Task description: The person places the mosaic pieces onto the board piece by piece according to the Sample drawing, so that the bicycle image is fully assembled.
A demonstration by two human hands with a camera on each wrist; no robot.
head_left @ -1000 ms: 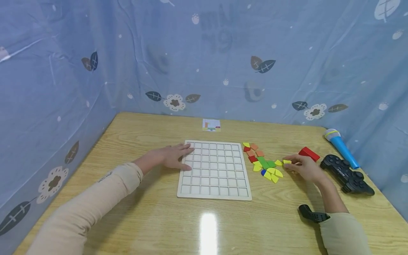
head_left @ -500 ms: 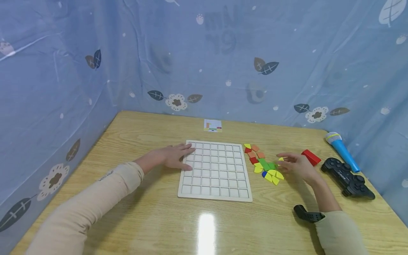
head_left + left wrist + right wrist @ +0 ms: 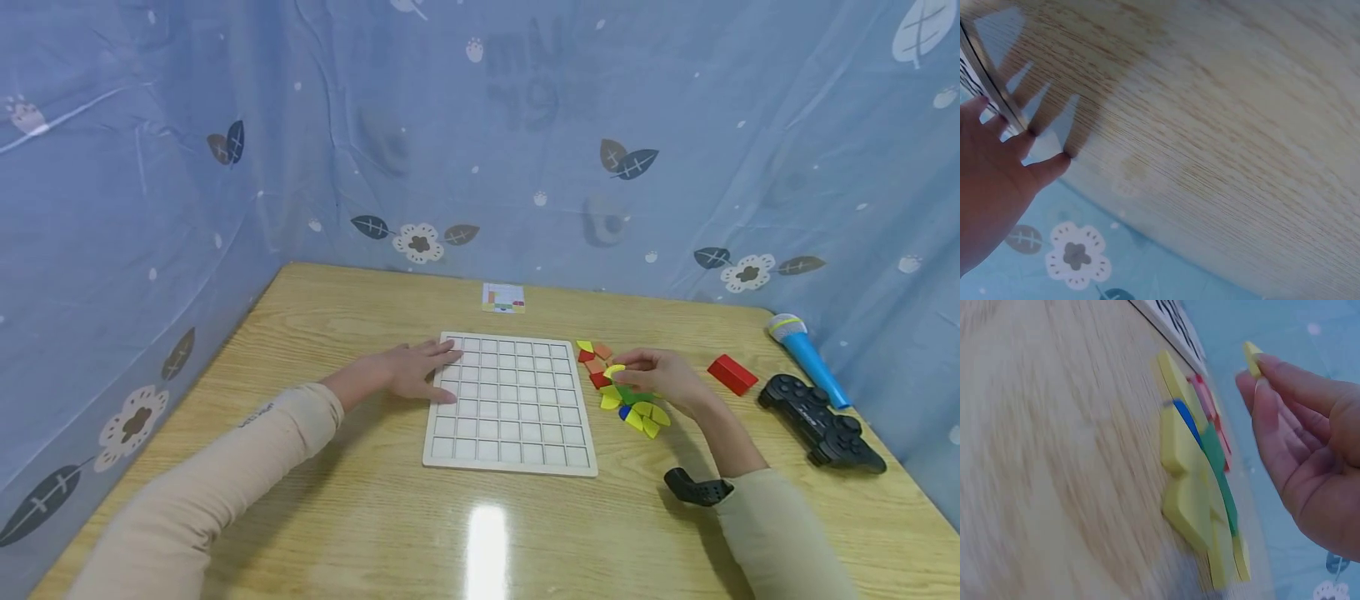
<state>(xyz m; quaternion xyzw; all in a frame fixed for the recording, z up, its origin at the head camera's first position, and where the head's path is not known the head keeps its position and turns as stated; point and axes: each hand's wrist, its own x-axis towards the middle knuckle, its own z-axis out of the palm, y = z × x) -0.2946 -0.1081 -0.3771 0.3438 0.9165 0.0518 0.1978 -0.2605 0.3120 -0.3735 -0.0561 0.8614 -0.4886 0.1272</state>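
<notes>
A white grid board [image 3: 510, 408] with square cells lies on the wooden table. My left hand [image 3: 416, 372] rests on its left edge with the fingers spread. Above the coloured pieces, my right hand [image 3: 663, 379] pinches a yellow tile [image 3: 613, 372] with a curved edge between thumb and fingers. The right wrist view shows that yellow tile [image 3: 1252, 359] at the fingertips, off the table. Beneath and beside this hand lies a cluster of flat tiles: several yellow tiles [image 3: 649, 417], a blue tile [image 3: 624, 412], green, red and orange ones. The hand covers some of them.
Behind the board lies a small printed card [image 3: 503, 298]. On the right are a red block [image 3: 732, 375], a black game controller [image 3: 821, 423] and a blue microphone [image 3: 810, 358]. A patterned blue curtain [image 3: 480, 125] hangs along the table's back and sides.
My right hand has moved left from the far yellow pieces, lifting a yellow tile over the cluster toward the board. My left hand has stayed on the board's edge.
</notes>
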